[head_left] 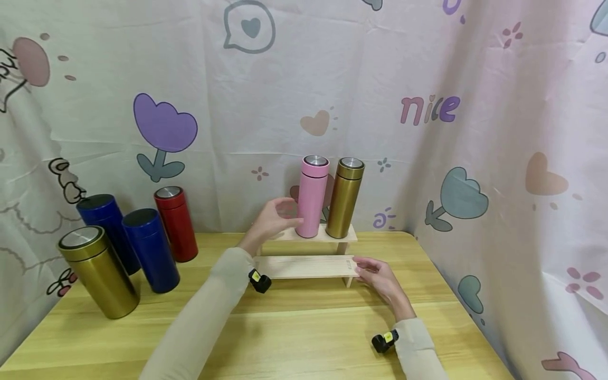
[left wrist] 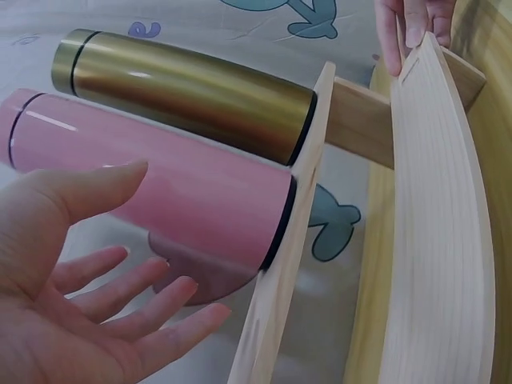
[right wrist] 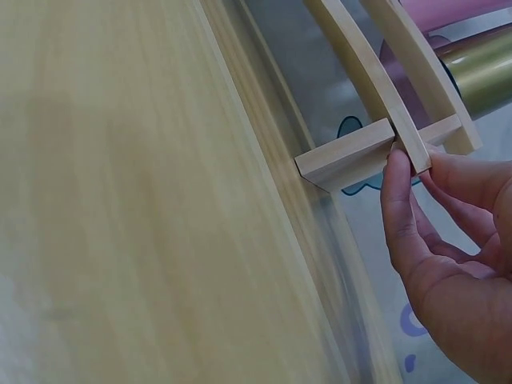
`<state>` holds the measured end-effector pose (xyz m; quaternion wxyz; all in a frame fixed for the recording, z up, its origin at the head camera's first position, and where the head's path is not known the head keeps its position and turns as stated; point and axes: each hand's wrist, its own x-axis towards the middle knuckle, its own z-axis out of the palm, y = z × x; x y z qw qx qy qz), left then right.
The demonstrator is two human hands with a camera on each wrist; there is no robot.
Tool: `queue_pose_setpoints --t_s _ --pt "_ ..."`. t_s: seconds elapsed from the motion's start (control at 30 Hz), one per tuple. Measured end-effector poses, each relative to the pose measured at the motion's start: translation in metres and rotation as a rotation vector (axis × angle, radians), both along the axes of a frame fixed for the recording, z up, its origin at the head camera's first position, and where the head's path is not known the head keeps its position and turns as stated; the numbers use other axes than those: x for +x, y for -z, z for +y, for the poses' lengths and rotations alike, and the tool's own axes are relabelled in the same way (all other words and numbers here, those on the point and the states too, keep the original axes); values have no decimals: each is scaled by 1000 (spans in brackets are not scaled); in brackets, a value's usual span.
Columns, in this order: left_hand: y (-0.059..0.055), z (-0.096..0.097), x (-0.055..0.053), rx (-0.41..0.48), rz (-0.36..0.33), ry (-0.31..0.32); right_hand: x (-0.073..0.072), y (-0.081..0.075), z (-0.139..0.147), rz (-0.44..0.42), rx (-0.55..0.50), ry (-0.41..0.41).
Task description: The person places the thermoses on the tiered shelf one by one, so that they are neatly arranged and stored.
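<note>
A pink thermos bottle and a gold thermos bottle stand side by side on the upper board of a two-step wooden rack. My left hand is just left of the pink bottle. In the left wrist view its fingers are spread and relaxed, with nothing held; whether the thumb touches the bottle I cannot tell. At the rack's right end, my right hand pinches the end of the lower board between thumb and fingers, as the right wrist view shows with that hand.
On the table's left stand another gold bottle, two blue bottles and a red bottle. Behind the wooden table hangs a printed curtain, which also runs along the right side.
</note>
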<state>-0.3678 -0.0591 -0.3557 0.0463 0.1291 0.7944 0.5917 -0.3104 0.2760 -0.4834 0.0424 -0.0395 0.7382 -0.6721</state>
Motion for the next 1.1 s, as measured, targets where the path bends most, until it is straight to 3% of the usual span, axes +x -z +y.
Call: queue_pose_setpoints --t_s 0.23,0.4,0.73,1.1 --pt "3 -25 12 -58 23 50 0 1 -1 -16 -10 5" --pt "6 -45 14 -82 89 81 -1 2 2 -12 1 -4" --pt "4 -76 26 -139 151 58 0 2 0 -4 2 -5" --pt "5 -104 38 -185 159 26 0 2 1 -16 20 25"
